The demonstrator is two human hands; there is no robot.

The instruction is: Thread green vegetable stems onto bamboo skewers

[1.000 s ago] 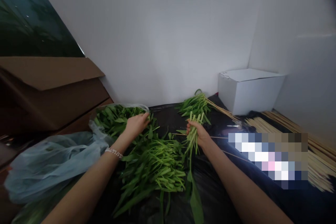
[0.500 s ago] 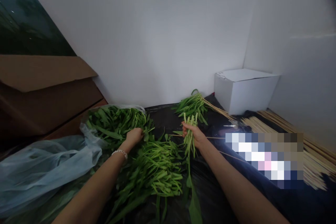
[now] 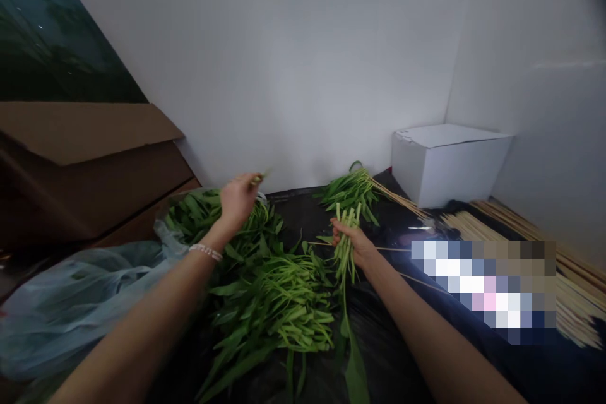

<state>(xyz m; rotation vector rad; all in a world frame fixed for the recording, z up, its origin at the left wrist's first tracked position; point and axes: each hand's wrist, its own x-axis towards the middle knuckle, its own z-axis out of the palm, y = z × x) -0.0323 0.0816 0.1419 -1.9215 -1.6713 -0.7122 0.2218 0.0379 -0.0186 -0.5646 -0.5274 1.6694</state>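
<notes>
Grasping a bundle of green stems (image 3: pixel 348 238) in the right grip (image 3: pixel 362 246), clenched around the middle of it, with the pale cut ends upward and a long leaf (image 3: pixel 355 360) trailing below. Holding it just beyond and to the right of a heap of leafy greens (image 3: pixel 303 303), spread over the black plastic-covered surface (image 3: pixel 293 209) with most stem ends to the right and leaves to the left. Pinching a small green piece (image 3: pixel 256 180) in the left grip (image 3: pixel 238 199), raised above the bagged greens (image 3: pixel 192 211) and too blurred to tell as stem or leaf. Wearing a beaded bracelet (image 3: pixel 206 252) on the left wrist, near a crumpled translucent plastic bag (image 3: pixel 85 303). Facing a white wall (image 3: pixel 284 76), with a cardboard box (image 3: pixel 95 139) off to the left and a white box (image 3: pixel 454 167) at the back right. Working before a farther bunch of greens (image 3: pixel 350 190), with thin sticks (image 3: pixel 400 196) reaching out from it to the right, and beside many loose wooden skewers (image 3: pixel 478 230), partly hidden by a pixelated patch.
</notes>
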